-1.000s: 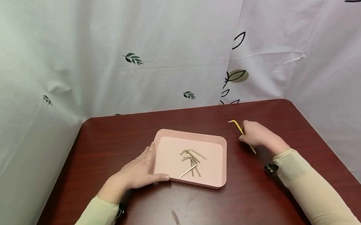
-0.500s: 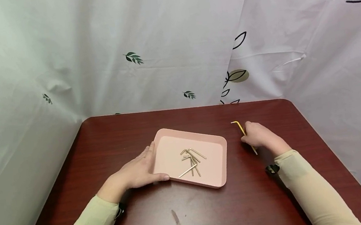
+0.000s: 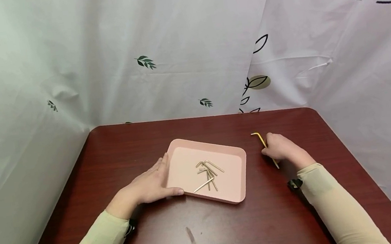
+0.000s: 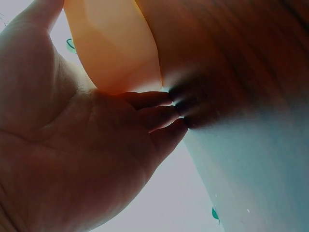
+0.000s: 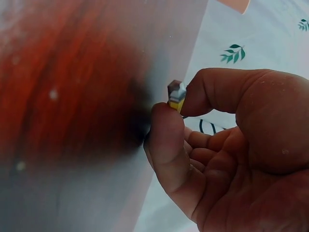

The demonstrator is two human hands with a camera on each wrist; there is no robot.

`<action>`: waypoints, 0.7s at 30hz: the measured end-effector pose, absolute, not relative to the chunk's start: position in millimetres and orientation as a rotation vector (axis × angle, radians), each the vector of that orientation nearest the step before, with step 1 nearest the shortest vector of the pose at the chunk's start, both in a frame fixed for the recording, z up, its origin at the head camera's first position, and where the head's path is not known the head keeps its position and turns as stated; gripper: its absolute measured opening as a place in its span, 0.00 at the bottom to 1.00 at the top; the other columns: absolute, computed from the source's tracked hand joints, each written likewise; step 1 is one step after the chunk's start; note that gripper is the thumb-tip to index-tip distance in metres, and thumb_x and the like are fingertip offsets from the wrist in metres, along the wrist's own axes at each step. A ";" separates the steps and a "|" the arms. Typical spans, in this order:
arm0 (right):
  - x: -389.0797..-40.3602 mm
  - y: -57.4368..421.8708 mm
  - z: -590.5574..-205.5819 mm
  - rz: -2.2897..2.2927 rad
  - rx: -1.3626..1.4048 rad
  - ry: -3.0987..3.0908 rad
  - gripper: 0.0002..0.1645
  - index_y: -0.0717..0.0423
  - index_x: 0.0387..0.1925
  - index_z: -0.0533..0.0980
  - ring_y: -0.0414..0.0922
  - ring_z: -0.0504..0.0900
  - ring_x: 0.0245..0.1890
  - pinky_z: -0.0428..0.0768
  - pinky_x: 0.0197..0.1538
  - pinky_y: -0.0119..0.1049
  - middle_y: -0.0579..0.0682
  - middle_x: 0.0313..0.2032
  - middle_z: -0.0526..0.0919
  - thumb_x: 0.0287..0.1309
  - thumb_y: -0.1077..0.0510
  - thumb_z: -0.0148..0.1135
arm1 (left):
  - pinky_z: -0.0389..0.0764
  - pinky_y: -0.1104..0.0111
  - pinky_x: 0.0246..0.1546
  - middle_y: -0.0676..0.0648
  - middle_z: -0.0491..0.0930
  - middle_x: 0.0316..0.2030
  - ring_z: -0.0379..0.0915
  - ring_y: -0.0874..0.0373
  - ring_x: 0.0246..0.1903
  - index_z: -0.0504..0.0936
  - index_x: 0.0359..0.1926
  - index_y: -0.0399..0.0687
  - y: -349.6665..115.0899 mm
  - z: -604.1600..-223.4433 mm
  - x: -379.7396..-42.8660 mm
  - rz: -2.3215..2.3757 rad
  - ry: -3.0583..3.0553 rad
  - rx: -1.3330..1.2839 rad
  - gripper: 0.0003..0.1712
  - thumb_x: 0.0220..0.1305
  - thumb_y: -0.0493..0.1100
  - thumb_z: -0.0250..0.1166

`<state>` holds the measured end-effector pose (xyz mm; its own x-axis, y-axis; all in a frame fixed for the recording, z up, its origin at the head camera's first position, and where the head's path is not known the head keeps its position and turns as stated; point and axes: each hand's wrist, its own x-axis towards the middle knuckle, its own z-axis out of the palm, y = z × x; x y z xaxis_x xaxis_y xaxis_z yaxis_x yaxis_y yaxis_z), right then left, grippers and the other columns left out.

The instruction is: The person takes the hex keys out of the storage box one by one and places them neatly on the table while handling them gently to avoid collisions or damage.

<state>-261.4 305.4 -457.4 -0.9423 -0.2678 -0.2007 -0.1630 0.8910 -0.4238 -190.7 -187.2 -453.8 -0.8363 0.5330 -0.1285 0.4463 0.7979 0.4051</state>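
Observation:
A shallow pink tray (image 3: 179, 169) lies slightly turned on the table. Several brass-coloured hex keys (image 3: 203, 184) are heaped loosely in it. My left hand (image 3: 148, 187) rests against the tray's left end, fingers extended along that side and thumb at the front rim. In the left wrist view the tray's wall (image 4: 118, 48) shows beside the fingers. Right of the tray, my right hand (image 3: 283, 150) pinches a yellow hex key (image 3: 261, 140) between thumb and forefinger. Its short bent end points away and left; the six-sided tip of its long arm faces the right wrist camera.
The dark red wooden table (image 3: 152, 243) has rounded far corners. A pale curtain (image 3: 168, 30) printed with leaves stands behind it and along both sides. A dark smear (image 3: 190, 237) marks the tabletop in front of the tray.
The right hand has shifted slightly right and toward me with the yellow hex key in its grip. Left hand, tray and brass-coloured hex keys have stayed put.

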 end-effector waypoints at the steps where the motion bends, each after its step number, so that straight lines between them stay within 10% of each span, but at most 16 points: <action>1: -261.4 305.9 -457.8 -0.601 -0.320 2.799 0.07 0.62 0.33 0.72 0.47 0.82 0.15 0.81 0.21 0.40 0.57 0.23 0.80 0.62 0.62 0.61 | 0.63 0.42 0.80 0.27 0.44 0.87 0.48 0.31 0.85 0.40 0.87 0.26 -187.3 -453.6 -190.8 0.534 2.750 0.761 0.80 0.66 0.81 0.68; 21: -250.5 290.8 -444.5 -0.532 -0.170 2.803 0.09 0.66 0.38 0.70 0.49 0.84 0.17 0.83 0.25 0.41 0.60 0.27 0.80 0.64 0.64 0.62 | 0.61 0.44 0.81 0.28 0.43 0.87 0.47 0.32 0.86 0.40 0.88 0.26 -188.2 -453.4 -189.8 0.524 2.753 0.774 0.81 0.65 0.82 0.68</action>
